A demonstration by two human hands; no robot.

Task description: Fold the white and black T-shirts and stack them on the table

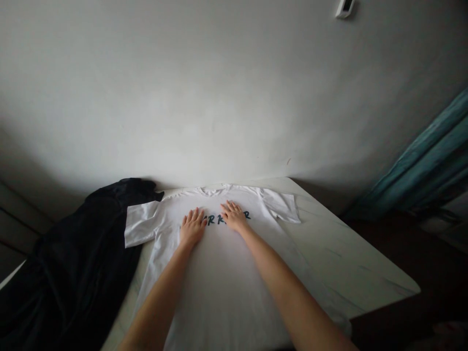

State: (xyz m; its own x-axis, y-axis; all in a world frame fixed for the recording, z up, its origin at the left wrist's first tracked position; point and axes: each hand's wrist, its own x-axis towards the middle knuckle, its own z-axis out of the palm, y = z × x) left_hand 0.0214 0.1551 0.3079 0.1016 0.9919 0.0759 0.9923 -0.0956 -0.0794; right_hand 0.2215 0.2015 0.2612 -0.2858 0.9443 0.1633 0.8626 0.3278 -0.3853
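A white T-shirt lies spread out on the table, its collar toward the wall and its short sleeves stretched to either side. Dark lettering runs across its chest, partly covered by my hands. My left hand rests flat on the left part of the chest, fingers spread. On the right part, my right hand also presses flat over the print with its fingers apart. Neither hand grips the cloth. The shirt's lower end runs out of view at the bottom.
A heap of black cloth lies at the left, touching the shirt's left sleeve. The marble-patterned table ends in a rounded corner at the right. Behind it rises a pale wall. A teal curtain hangs at the far right.
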